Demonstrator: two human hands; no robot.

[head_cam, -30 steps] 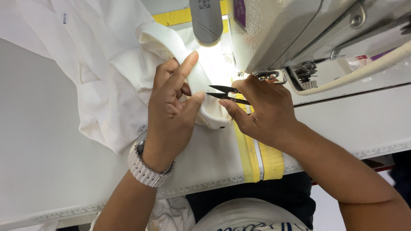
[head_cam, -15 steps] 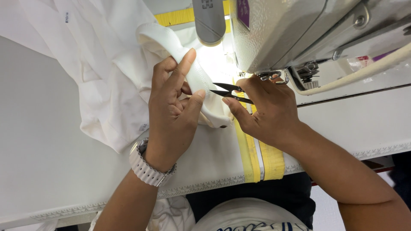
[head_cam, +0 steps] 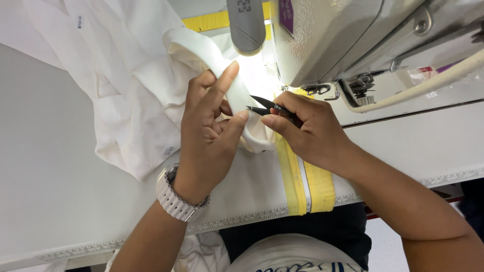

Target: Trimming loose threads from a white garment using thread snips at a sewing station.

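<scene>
White table (head_cam: 60, 166) | left hand (head_cam: 209, 136) pinching white garment (head_cam: 131, 75) | right hand (head_cam: 307, 133) gripping snips (head_cam: 264, 106)

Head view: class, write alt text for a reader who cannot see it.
A left hand pinches a white fabric band while the right hand holds black snips open at it. Both work on a white table beside a sewing machine, with yellow tape below.

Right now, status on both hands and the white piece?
Left hand pinching white fabric band. Right hand holding black thread snips, blades open at the band's edge. Sewing machine close above; nothing blocking.
</scene>
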